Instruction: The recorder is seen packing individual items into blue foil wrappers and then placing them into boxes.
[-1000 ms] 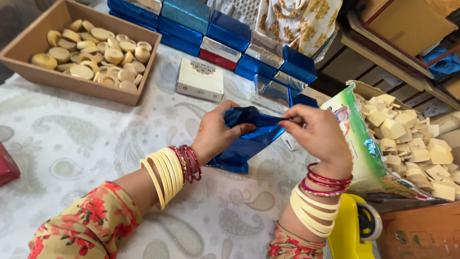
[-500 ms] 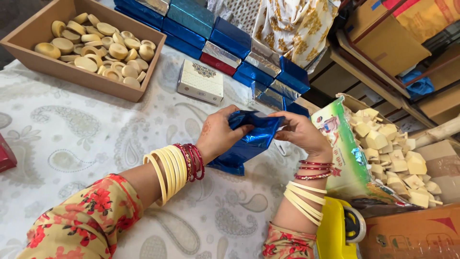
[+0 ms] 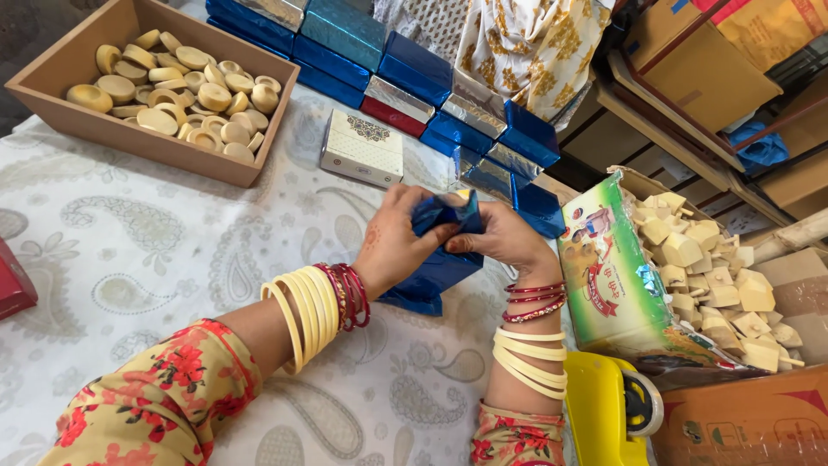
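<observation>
The blue foil wrapper [image 3: 444, 255] sits between both hands, just above the paisley tablecloth [image 3: 129, 259], and its long axis runs from the pinched top end, up and away from the wrists, down toward the person, where its loose lower end hangs below the grip and touches or nearly touches the cloth. The left hand [image 3: 392, 246] closes on the wrapper's left flank, fingers curled round the front of the upper part; the right hand [image 3: 504, 242] clamps the opposite side, fingertips meeting the foil at about the same height, so the two grips face each other across the wrapper's short width. Whether something solid lies inside the foil cannot be told; a pale edge shows at the very top. Neither hand is clearly nearer, as both are in contact, though the left covers more of the surface. Beyond the grip, straight ahead, lies a white patterned box [image 3: 362, 148], and past it a stack of blue and silver wrapped packets [image 3: 414, 73]. Far to the left of the left hand stands a wooden tray [image 3: 60, 69] of pale round pieces [image 3: 185, 91]. Close to the right of the right hand, a green carton [image 3: 608, 280] holds pale cut blocks [image 3: 716, 276], and a yellow tape dispenser [image 3: 608, 414] sits beside the right wrist.
</observation>
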